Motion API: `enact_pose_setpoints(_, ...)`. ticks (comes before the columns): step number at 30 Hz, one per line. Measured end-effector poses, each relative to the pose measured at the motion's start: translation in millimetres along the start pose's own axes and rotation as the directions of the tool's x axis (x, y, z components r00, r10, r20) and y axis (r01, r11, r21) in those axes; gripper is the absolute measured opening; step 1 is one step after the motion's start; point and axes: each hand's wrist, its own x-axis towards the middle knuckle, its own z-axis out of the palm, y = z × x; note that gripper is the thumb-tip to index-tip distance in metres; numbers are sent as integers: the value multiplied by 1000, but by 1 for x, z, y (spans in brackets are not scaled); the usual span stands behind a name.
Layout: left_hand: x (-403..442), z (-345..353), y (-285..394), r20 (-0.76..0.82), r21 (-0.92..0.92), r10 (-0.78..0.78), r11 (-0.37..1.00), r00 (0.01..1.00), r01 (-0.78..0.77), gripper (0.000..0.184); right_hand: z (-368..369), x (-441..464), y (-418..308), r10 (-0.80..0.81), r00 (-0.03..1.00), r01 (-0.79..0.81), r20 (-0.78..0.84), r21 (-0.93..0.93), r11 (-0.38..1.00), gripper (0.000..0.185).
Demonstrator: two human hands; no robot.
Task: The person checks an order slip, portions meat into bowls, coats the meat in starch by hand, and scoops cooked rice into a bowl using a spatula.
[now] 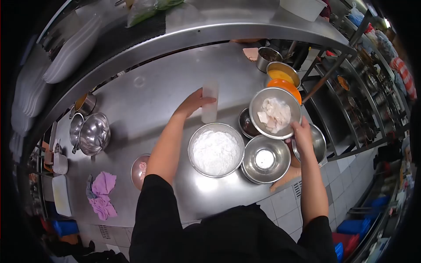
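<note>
My left hand (196, 103) is closed around a tall translucent plastic container (210, 109) near the middle of the steel table. With my right hand (302, 135) I grip the rim of a metal bowl (256, 103) that holds pale, wet-looking pieces, perhaps raw meat or fish (275, 115). The bowl is raised above other bowls at the right. Below it sits a shiny steel bowl (250, 164) with nothing visible inside. Left of that stands a bowl of white powder (215, 152). A dark-filled bowl (246, 122) is partly hidden under the raised bowl.
An orange bowl (290, 85), a pot of yellow liquid (287, 68) and a small pot (264, 61) stand at the back right. A pink cloth (104, 183), steel bowls (97, 133) and a bowl with pink contents (137, 171) are on the left. A shelf edge (197, 30) crosses above.
</note>
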Motion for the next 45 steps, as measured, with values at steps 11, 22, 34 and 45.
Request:
enact_pose_setpoints(11, -57, 36, 156, 80, 980, -172, 193, 982, -46, 65, 80, 51, 10, -245, 964, 264, 99, -292, 919, 48)
enact_pose_setpoints(22, -67, 82, 213, -37, 966, -176, -257, 984, -9, 53, 99, 34, 0, -121, 940, 212, 319, -268, 940, 43)
enact_pose_setpoints(34, -83, 87, 195, 16, 987, -157, -157, 987, -41, 44, 76, 38, 2, -112, 928, 207, 355, -242, 948, 35)
enact_pose_setpoints(45, -39, 51, 49, 98, 824, 361, 493, 927, -280, 63, 56, 47, 23, -95, 982, 136, 163, -264, 955, 55)
